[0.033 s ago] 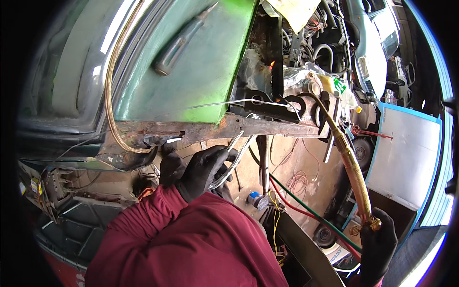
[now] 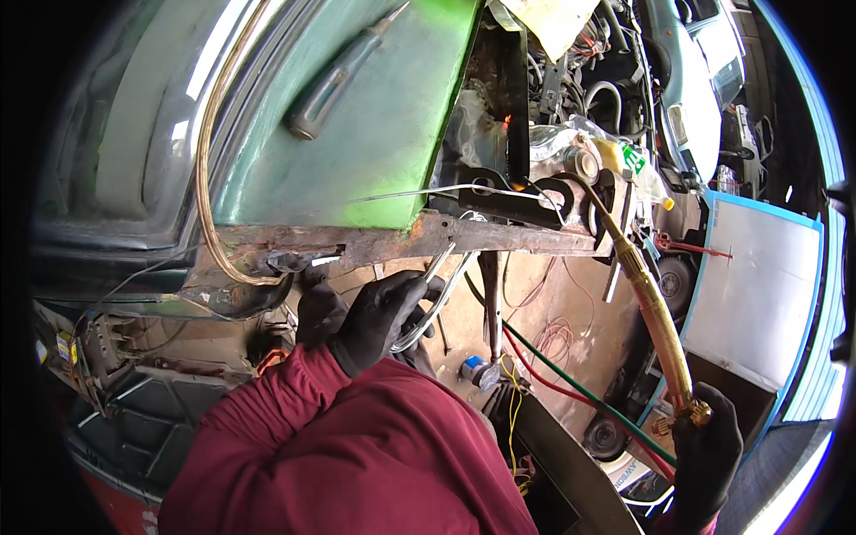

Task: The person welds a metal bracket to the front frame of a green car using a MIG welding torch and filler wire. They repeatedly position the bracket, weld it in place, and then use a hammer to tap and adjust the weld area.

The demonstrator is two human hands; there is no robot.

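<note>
My left hand [image 2: 379,316], in a black glove, is closed around a bent bundle of silvery wire [image 2: 434,312]. The wire's upper ends reach the lower edge of a rusty metal rail [image 2: 374,244]. My right hand [image 2: 711,446], also gloved, grips a brass gas torch [image 2: 655,308] at its valve end. The torch slants up to the left, its thin neck near a black metal bracket [image 2: 490,201] at the rail's right end. A thin straight wire [image 2: 401,193] crosses the bracket and the green panel. Small orange spots glow around the bracket.
A screwdriver [image 2: 334,85] lies on the green car panel [image 2: 374,152]. Green and red hoses [image 2: 571,392] run below the torch. A metal post [image 2: 492,303] stands under the rail, a blue can [image 2: 479,370] near its foot. A white panel edged in blue [image 2: 762,285] stands at right.
The torch's neck has shifted slightly downward near the bracket, and my right hand has moved a little. My left hand and the wire bundle look the same.
</note>
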